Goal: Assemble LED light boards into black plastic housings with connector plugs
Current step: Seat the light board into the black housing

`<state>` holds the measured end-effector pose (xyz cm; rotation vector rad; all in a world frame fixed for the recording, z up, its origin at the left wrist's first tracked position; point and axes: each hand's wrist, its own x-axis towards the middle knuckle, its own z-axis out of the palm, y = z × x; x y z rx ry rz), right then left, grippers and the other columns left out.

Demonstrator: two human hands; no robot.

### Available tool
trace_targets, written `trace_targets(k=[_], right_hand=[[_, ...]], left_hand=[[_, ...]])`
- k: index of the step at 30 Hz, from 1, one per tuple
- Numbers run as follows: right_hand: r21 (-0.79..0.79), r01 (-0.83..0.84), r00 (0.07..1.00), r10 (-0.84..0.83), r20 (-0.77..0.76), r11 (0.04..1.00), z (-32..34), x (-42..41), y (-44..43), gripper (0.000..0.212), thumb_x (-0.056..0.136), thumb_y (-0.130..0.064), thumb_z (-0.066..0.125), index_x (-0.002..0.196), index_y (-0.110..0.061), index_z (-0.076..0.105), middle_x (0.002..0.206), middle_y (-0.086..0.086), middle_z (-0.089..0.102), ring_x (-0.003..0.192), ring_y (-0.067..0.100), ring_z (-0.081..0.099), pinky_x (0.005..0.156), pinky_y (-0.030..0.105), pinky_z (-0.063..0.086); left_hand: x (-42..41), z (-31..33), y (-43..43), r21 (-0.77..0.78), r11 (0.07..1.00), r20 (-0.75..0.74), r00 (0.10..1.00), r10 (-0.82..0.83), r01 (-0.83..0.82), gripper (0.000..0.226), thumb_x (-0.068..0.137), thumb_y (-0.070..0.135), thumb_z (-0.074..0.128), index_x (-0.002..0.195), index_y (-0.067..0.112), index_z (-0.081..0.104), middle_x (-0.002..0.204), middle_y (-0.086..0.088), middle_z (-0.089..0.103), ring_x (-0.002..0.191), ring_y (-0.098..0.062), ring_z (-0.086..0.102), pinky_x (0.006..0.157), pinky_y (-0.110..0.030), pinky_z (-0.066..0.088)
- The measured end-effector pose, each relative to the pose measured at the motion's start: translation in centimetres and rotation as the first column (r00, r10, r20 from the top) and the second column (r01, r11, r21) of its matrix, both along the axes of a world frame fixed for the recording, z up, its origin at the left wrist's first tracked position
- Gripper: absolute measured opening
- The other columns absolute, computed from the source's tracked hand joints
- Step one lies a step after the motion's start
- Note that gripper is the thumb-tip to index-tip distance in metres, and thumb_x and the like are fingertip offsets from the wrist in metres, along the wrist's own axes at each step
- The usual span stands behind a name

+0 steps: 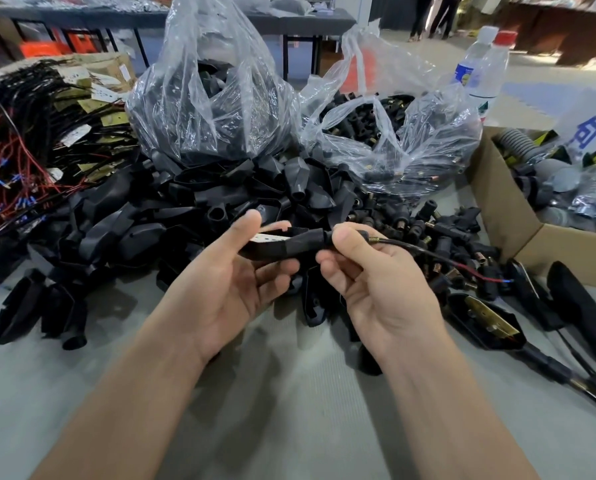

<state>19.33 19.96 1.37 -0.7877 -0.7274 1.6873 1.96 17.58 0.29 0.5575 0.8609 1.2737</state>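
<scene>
My left hand (234, 271) is gripping the tapered black plastic housing (278, 250) above the counter (289, 393), its long axis pointing right toward the black connector plug (327, 237) my right hand (369, 275) is pinching.

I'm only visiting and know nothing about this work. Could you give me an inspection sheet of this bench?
Surface: grey ribbed table.
Job's things: black housing with a white LED board in it, held up; loose housings piled behind; connector plugs spilled right; finished units far right.
Clutter: two clear bags of parts, cardboard box, two water bottles.
Grippers: left hand grips the housing; right hand pinches the plug at its neck.
Cables: black lead trails right from the plug; wire bundle at left.
Surroundings: another table, people standing behind.
</scene>
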Motion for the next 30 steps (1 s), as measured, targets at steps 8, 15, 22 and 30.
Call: trace_targets(k=[8, 15, 22, 30], right_hand=[[0.092, 0.022, 1.0, -0.019, -0.024, 0.995, -0.8, -1.5, -0.7, 0.017, 0.085, 0.009, 0.069, 0.086, -0.008, 0.073, 0.076, 0.01, 0.073, 0.063, 0.014, 0.067, 0.064, 0.021, 0.057], [0.165, -0.023, 0.998, 0.034, -0.06, 0.986, -0.6, -1.5, -1.0, 0.029, 0.077, 0.018, 0.064, 0.098, -0.001, 0.07, 0.089, 0.018, 0.076, 0.073, 0.02, 0.072, 0.07, 0.025, 0.059], [0.234, 0.042, 0.999, -0.039, -0.016, 0.971, -0.5, -1.6, -1.3, 0.03, 0.084, 0.023, 0.06, 0.094, -0.003, 0.071, 0.088, 0.021, 0.077, 0.075, 0.025, 0.075, 0.068, 0.029, 0.06], [0.225, 0.069, 0.998, -0.066, -0.021, 0.972, -0.5, -1.6, -1.2, 0.025, 0.084, 0.021, 0.062, 0.097, 0.001, 0.068, 0.084, 0.021, 0.076, 0.07, 0.025, 0.072, 0.072, 0.033, 0.062]], left_hand=[[1.7, -0.3, -0.4, 0.123, 0.988, 0.08, 0.993, 0.084, -0.094, 0.066, 0.065, 0.01, 0.085, 0.128, 0.003, 0.065, 0.096, -0.007, 0.076, 0.075, -0.011, 0.07, 0.071, -0.022, 0.059], [1.4, -0.3, -0.6, 0.177, 0.98, -0.036, 0.995, 0.095, -0.087, 0.027, 0.071, 0.01, 0.074, 0.095, 0.013, 0.083, 0.087, -0.003, 0.077, 0.073, -0.007, 0.071, 0.07, -0.018, 0.057], [2.1, -0.3, -0.9, 0.367, 0.92, -0.101, 0.978, 0.183, -0.135, 0.026, 0.067, 0.004, 0.074, 0.083, 0.022, 0.082, 0.089, -0.003, 0.08, 0.08, -0.013, 0.077, 0.07, -0.021, 0.059], [3.1, -0.4, -0.9, 0.43, 0.882, -0.124, 0.955, 0.27, -0.194, 0.028, 0.074, 0.0, 0.067, 0.078, 0.022, 0.082, 0.08, -0.002, 0.079, 0.071, -0.01, 0.075, 0.069, -0.02, 0.058]])
